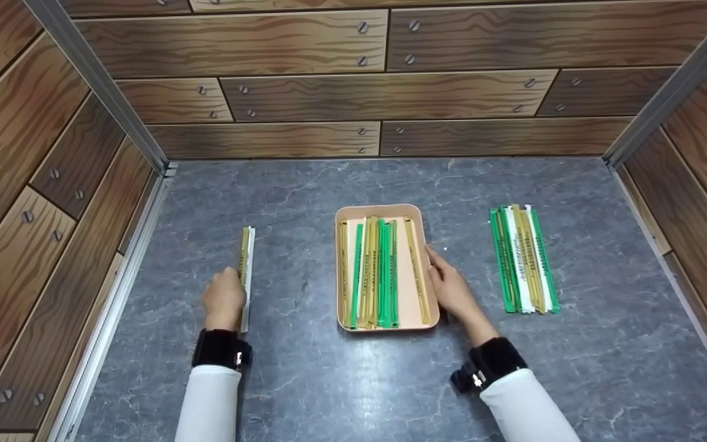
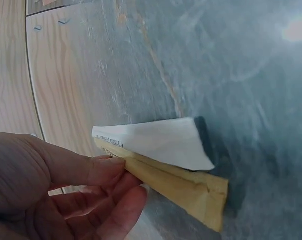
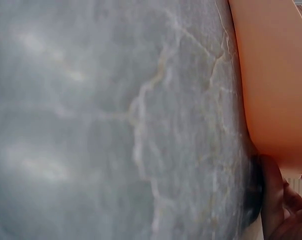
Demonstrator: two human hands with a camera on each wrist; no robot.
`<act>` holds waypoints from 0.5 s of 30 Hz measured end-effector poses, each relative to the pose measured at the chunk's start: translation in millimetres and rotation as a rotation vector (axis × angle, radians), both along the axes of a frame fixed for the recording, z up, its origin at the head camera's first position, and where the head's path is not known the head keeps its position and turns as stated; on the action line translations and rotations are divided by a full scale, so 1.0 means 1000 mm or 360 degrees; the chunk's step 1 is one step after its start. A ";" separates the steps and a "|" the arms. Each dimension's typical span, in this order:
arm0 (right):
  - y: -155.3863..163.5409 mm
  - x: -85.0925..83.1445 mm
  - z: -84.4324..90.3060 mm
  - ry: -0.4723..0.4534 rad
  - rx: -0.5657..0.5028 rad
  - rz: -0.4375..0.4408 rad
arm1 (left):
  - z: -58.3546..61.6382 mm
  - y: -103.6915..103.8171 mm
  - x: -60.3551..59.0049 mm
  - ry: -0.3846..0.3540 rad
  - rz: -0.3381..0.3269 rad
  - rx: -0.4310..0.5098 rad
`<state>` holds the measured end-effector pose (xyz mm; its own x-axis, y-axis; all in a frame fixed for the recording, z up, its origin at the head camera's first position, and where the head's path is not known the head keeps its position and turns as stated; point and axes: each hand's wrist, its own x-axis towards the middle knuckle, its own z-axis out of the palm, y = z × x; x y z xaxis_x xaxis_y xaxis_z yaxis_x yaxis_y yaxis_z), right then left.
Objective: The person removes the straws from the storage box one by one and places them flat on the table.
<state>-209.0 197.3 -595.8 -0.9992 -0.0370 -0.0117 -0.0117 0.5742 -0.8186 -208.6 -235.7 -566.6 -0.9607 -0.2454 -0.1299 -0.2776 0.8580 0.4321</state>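
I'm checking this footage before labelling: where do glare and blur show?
Head view: pale glare on the tabletop below the tray; left wrist: a blown-out white spot at upper right, tabletop soft and hazy, the tan packet somewhat clearer; right wrist: blurred pale streaks at left, and the tray more orange than in the head view.

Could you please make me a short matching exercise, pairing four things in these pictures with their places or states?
Column one
1. Left hand
2. Right hand
3. Tray
4. Far-right strips

Column two
A. Peach-coloured, between the two hands
B. Lying on the grey surface in green, white and gold wrappers
C. Pinching a gold strip beside a white strip
D. At the right side of the peach-coloured container

Right pairs: 1-C, 2-D, 3-A, 4-B.
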 end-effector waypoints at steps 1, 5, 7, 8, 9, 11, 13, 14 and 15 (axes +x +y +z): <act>0.000 0.000 0.000 0.0002 0.0006 0.0000 | 0.001 0.001 -0.001 -0.0010 0.0000 0.0003; 0.000 0.000 0.000 -0.0007 0.0015 -0.0002 | 0.012 0.010 -0.001 0.0036 -0.0025 0.0001; 0.001 0.000 0.000 -0.0002 0.0025 -0.0001 | 0.021 0.023 0.002 0.0137 -0.0071 0.0020; 0.000 0.000 0.000 -0.0004 0.0027 -0.0002 | 0.025 0.031 0.003 0.0204 -0.0114 0.0041; 0.000 0.000 0.000 -0.0006 0.0027 -0.0005 | 0.029 0.040 0.006 0.0271 -0.0164 0.0069; 0.000 0.000 0.001 -0.0006 0.0030 -0.0007 | 0.038 0.061 0.009 0.0372 -0.0291 0.0148; -0.001 0.000 0.000 -0.0012 0.0030 -0.0007 | 0.044 0.083 0.011 0.0415 -0.0423 0.0202; -0.001 0.000 0.001 -0.0017 0.0024 -0.0010 | 0.045 0.095 0.012 0.0412 -0.0485 0.0237; -0.001 0.000 0.001 -0.0017 0.0021 -0.0009 | 0.047 0.106 0.013 0.0403 -0.0537 0.0255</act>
<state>-209.1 196.3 -595.1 -0.9992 -0.0312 -0.0230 0.0004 0.5849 -0.8111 -195.9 -129.5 -520.1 -0.9899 0.0913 0.1086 0.1379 0.7992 0.5850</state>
